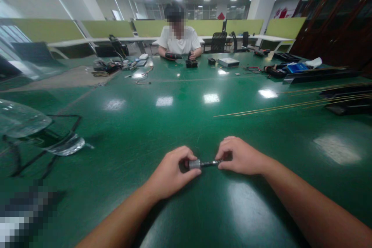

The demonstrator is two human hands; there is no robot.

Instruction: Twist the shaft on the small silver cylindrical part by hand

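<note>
Low in the middle of the head view, a small metal piece with a grey cylinder (194, 164) and a thin dark shaft (208, 163) lies level between my hands; its exact kind cannot be made out. My left hand (173, 170) is closed around the grey cylinder, thumb in front and fingers behind. At the shaft's other end, my right hand (242, 157) pinches the tip between thumb and fingers. The fingers hide both ends of the piece. Both hands are just over the green tabletop (186, 133).
A large clear bottle (40, 128) lies at the left by a black frame (76, 122). Thin brass-coloured rods (276, 107) stretch from the right. Across the table a person (178, 38) holds a power drill (173, 56) near a black block (191, 63). A flat silver box (228, 62) sits nearby.
</note>
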